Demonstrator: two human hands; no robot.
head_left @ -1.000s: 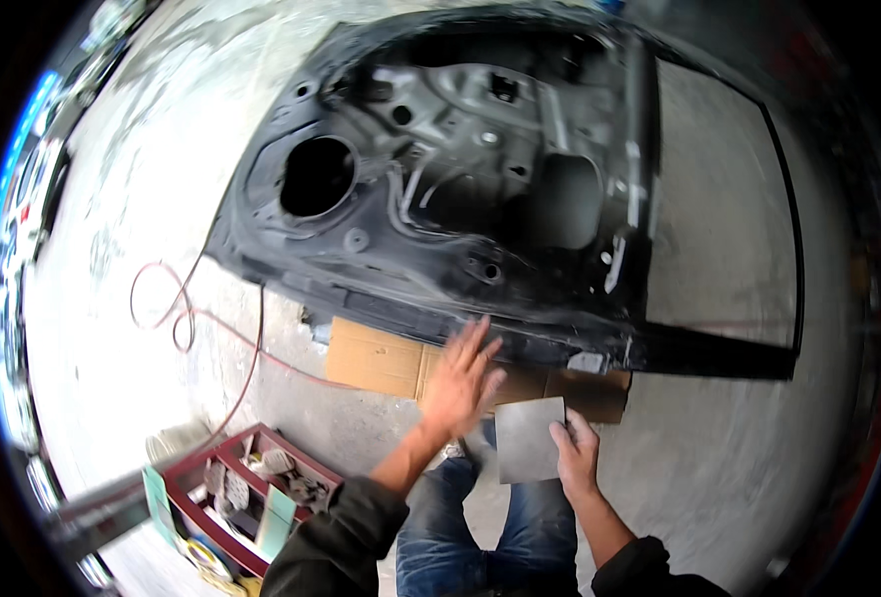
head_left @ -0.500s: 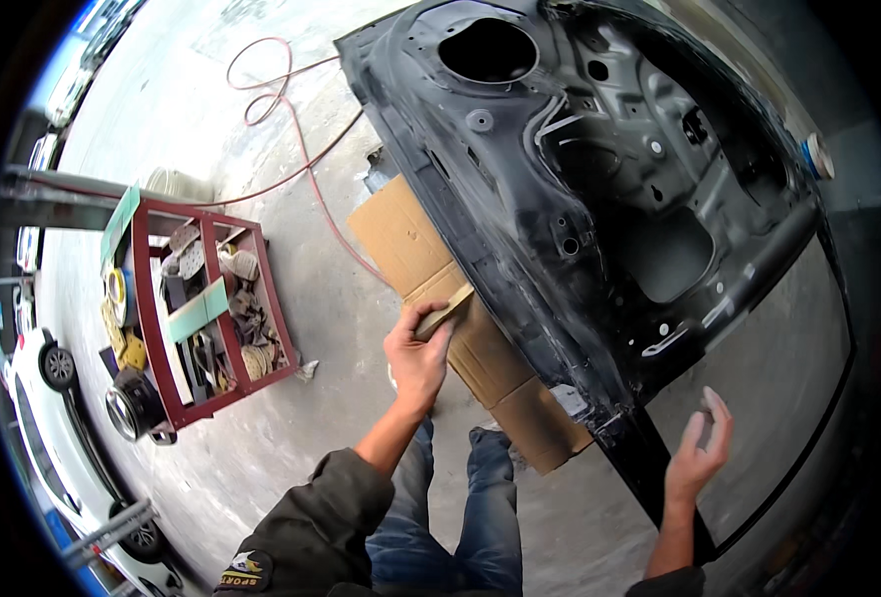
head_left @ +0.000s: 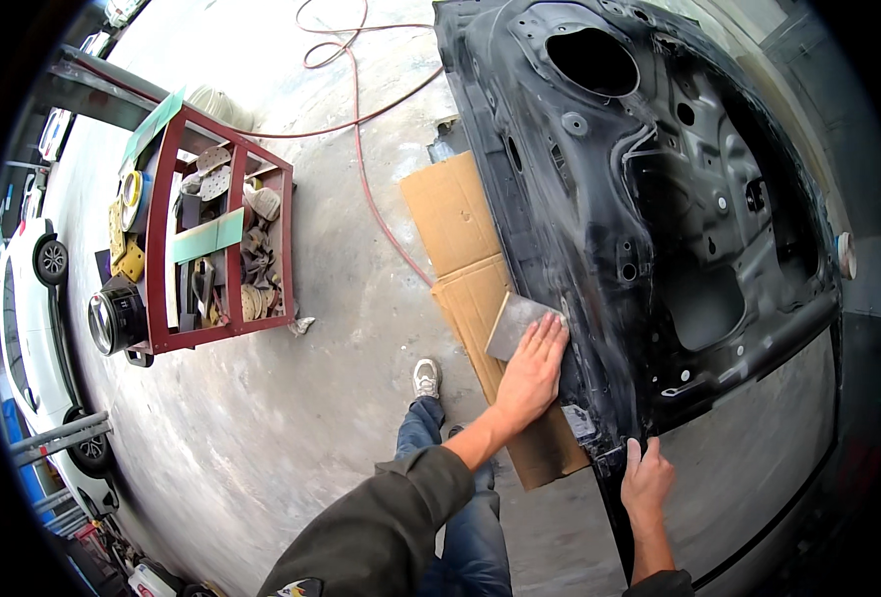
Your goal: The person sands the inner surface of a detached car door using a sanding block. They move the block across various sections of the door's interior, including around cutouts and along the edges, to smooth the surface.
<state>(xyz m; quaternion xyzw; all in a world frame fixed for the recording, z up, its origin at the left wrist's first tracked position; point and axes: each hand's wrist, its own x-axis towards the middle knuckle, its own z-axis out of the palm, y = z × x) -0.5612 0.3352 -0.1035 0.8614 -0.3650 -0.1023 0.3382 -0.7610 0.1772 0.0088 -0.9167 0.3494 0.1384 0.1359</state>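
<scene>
A black, bare car door (head_left: 599, 169) lies with its inner side up, its long edge towards me. My left hand (head_left: 532, 373) has its fingers laid together along a thin grey sanding pad (head_left: 516, 323), holding it against that edge. Part of the pad sticks out over a sheet of brown cardboard (head_left: 450, 214) beneath. Farther right, my right hand (head_left: 647, 480) is curled at the door's near corner, where the window frame begins. Its fingertips rest on the frame and are partly hidden.
On the left stands a red metal cart (head_left: 167, 341) with sanding discs, tape rolls and rags. A red hose (head_left: 371, 189) loops across the concrete floor. White cars (head_left: 32, 348) are parked at far left. My shoe (head_left: 426, 378) is near the cardboard.
My left hand has gone from pinching the pad upright to pressing it flat at the door edge. My right hand has come down onto the door's corner. The view has shifted.
</scene>
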